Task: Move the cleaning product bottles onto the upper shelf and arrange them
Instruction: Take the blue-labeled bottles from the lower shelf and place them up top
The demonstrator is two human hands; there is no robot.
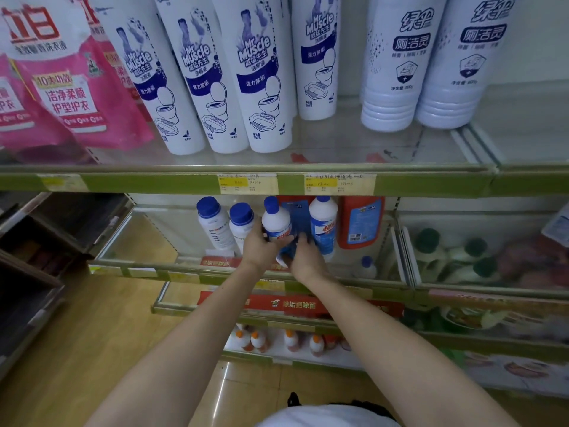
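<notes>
The upper shelf (277,181) spans mid-frame, its green edge carrying price tags; Mr Muscle toilet-cleaner bottles (264,78) and pink detergent pouches (61,87) stand on it at the top (labels facing out); below centre, on the lower shelf (147,266), the left hand (261,248) curls around a blue-capped white bleach bottle (275,220); the right hand (308,257) grips a blue bottle (291,251) just beside it.

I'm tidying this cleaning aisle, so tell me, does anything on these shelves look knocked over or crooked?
Yes. On the lower shelf, a small blue-capped bottle sits low near the front glass, apart from the upright row, and may be lying over. The bottle in the left hand is tilted. The upper shelf bottles look upright.
</notes>
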